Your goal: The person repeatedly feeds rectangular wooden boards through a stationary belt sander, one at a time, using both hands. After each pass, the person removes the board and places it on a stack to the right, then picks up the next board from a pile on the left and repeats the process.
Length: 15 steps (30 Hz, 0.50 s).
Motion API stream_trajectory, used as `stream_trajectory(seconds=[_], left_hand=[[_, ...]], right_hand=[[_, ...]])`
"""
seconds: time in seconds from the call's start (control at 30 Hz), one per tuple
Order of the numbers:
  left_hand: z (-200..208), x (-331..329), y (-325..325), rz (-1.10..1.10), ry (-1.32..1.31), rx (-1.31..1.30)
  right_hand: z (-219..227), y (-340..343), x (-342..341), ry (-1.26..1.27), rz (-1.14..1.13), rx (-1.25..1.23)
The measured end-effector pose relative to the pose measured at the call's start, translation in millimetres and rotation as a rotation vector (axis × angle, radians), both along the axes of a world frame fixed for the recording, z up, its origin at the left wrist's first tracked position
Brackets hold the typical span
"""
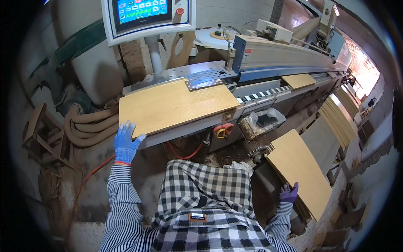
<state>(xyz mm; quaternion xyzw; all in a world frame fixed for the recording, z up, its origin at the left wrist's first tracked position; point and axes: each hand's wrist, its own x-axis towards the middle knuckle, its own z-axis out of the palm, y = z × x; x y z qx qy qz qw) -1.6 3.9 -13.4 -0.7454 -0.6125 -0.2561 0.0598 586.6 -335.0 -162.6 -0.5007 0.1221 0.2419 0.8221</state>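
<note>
A long wood-faced panel (168, 107) lies flat on the machine's table at front left. My left hand (126, 145), in a blue and white glove, rests at the panel's near left corner. Its fingers are spread over the corner, with the thumb out along the near edge. To my right, another wood-faced panel (300, 168) lies on top of a stack. My right hand (288, 194), in a purple glove, touches that panel's near edge with its fingers apart. The underside of the right hand is hidden.
A control screen (142, 12) stands above the table, with a red button beside it. The feed track (264, 95) runs right, bearing a smaller panel (299, 81). Below it sits a plastic-lined bin (262, 124). Brown hoses (90, 128) and a wooden stool (46, 138) are at left.
</note>
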Motion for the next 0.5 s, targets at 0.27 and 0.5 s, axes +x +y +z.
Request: stream_trajectory(seconds=[0.27, 0.5], left_hand=[[-3.8, -33.6, -21.0, 0.048, -0.202, 0.001], [-12.7, -44.5, -16.5, -0.019, -0.393, -0.043]], right_hand=[[2.7, 8.8, -42.6, 0.062, 0.101, 0.088], [9.6, 12.4, -43.0, 0.169, 0.081, 0.077]])
